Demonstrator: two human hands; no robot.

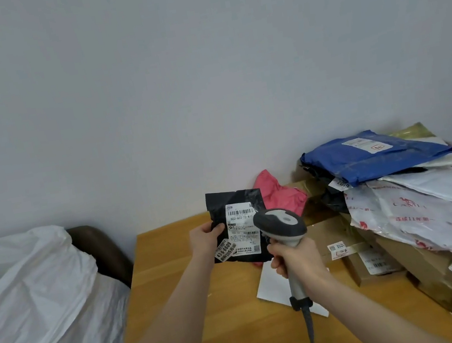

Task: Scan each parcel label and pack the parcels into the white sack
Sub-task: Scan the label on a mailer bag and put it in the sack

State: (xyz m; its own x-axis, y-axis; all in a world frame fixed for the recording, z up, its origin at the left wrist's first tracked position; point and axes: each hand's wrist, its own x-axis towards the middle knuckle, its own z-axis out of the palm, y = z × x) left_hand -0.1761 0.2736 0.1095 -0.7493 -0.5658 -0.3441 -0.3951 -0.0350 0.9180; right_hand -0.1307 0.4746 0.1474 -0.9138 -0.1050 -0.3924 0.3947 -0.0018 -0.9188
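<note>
My left hand (206, 238) grips a small black parcel (230, 203) by its left edge and holds it upright above the table, its white label (243, 230) facing me. My right hand (294, 258) grips the handle of a grey barcode scanner (282, 223), whose head points at the label from just to the right. The scanner head covers part of the parcel's right side. The white sack (32, 308) stands at the left, beside the table. A pile of other parcels (403, 201) lies at the right.
The wooden table (214, 323) carries a pink parcel (277, 192) against the wall, a blue mailer (371, 156) on top of the pile, white mailers, brown boxes (432, 265) and a flat white envelope (274, 286). A dark chair back (103, 251) stands behind the sack.
</note>
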